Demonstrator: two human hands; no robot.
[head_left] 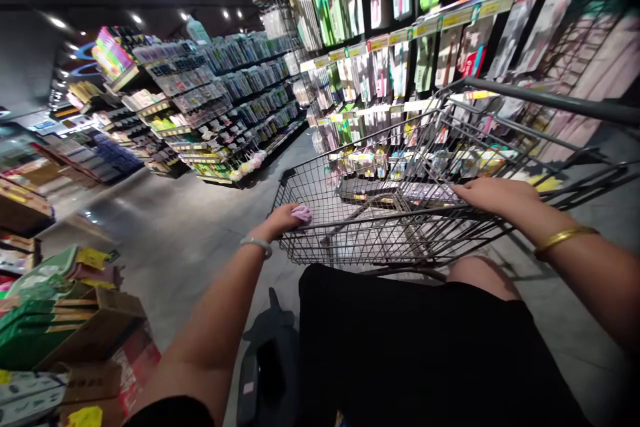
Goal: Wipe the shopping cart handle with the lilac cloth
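Looking at a wire shopping cart (pixel 373 220) here. See the left hand (pixel 283 219) curled around a small lilac bundle (pixel 303 213) right at the cart's left-end corner. Also see the right hand (pixel 495 197) over the cart's near side, but honestly can't tell whether to call it gripping or just resting. Add stocked display shelves (pixel 425 28) just beyond the cart, plus a cardboard box (pixel 116 310) well off to its left.

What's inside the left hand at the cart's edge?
A crumpled lilac bundle, seemingly cloth, sticks out of the left hand at the edge of the cart. The hand covers the rest, so its full shape can't be told.
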